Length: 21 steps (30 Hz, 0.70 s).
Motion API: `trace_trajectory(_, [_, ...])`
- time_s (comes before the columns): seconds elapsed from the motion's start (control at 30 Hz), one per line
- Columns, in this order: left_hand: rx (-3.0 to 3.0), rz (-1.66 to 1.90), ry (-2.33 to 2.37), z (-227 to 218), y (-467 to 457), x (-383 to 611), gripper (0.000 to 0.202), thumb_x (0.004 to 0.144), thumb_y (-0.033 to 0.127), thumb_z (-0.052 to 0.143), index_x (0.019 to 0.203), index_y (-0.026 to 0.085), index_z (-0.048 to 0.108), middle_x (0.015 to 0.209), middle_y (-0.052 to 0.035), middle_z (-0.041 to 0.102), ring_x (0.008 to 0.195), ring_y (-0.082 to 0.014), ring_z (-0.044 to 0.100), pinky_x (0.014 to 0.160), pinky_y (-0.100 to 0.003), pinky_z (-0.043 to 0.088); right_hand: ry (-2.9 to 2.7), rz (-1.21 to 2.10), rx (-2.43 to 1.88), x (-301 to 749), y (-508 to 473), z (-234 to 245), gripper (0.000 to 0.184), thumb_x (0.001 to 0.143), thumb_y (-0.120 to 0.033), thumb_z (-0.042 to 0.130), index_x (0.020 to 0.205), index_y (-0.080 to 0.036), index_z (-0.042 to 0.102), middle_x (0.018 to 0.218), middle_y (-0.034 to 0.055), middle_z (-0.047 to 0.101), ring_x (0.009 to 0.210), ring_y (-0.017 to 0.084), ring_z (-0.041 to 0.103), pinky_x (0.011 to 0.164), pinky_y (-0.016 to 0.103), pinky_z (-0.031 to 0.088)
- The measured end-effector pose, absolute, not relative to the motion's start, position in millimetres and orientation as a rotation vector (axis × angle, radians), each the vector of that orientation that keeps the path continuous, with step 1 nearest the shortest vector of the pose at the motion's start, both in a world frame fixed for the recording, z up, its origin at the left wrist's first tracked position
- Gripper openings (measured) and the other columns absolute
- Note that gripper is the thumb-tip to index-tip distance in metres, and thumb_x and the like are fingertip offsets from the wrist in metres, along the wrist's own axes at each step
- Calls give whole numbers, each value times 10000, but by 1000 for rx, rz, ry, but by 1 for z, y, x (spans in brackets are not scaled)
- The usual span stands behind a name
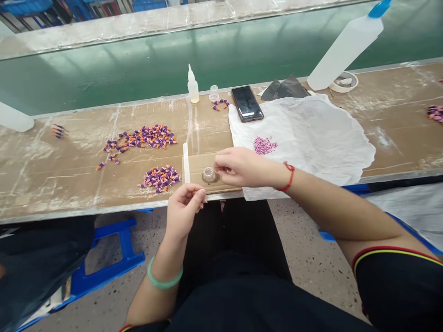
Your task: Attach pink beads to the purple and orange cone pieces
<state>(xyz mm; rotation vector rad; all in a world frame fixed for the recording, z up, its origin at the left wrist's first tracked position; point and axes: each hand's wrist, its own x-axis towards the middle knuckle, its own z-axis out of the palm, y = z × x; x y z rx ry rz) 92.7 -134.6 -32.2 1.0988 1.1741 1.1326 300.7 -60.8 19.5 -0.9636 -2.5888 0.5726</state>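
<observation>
Head camera looks down on a small clear glass jar [209, 175] standing on a piece of cardboard [195, 169], just left of the right hand [240, 167]. That hand is half-curled, its fingertips [218, 162] at the jar's right side; whether they grip it, I cannot tell. The left hand [183, 210] sits nearer the body, just below the cardboard's edge, thumb and fingers pinched together; anything held there is too small to tell. Left of both hands lies a heap of purple-and-orange cones [159, 179], and beyond the right hand a white plastic sheet [332, 138] carries pink beads [265, 145].
</observation>
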Motion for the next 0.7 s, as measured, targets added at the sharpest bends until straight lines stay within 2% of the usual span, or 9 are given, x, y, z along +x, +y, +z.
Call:
trace_trajectory(0.13, [1055, 1090, 1262, -39, -133, 79, 293, 716, 383, 846, 817, 148, 705, 610, -7, 664, 513, -90, 563, 473, -167, 437, -2925, 367, -989, 284, -39, 26, 250, 838, -95, 522, 680, -218, 373, 691, -3, 442, 651, 148, 356, 609, 295, 275])
trace_trajectory(0.33, [1012, 1052, 1252, -32, -132, 80, 304, 695, 373, 847, 799, 139, 682, 596, -1, 656, 503, -85, 554, 457, -165, 441, -3045, 235, -888, 275, -36, 28, 228, 894, -177, 583, 688, -208, 491, 674, 19, 507, 633, 170, 403, 596, 316, 264])
trace_trajectory(0.47, [995, 1060, 1238, -33, -132, 79, 303, 686, 363, 856, 789, 137, 684, 592, -3, 664, 497, -84, 559, 453, -163, 445, -3054, 238, -855, 272, -36, 26, 230, 893, -178, 609, 678, -200, 532, 681, 32, 553, 632, 171, 429, 600, 320, 267])
trace_trajectory(0.6, [953, 1091, 1211, -36, -132, 77, 308, 678, 343, 871, 818, 128, 700, 636, -28, 709, 531, -97, 615, 475, -164, 474, -3034, 238, -845, 273, -35, 28, 260, 880, -163, 596, 650, -209, 484, 666, 23, 527, 618, 161, 399, 591, 319, 258])
trace_trajectory(0.7, [902, 1147, 1180, -36, -132, 79, 328, 674, 341, 891, 838, 127, 706, 688, -52, 745, 561, -112, 661, 490, -169, 497, -2891, 410, -848, 277, -37, 29, 275, 822, -113, 591, 632, -216, 419, 650, -3, 489, 599, 137, 376, 574, 301, 269])
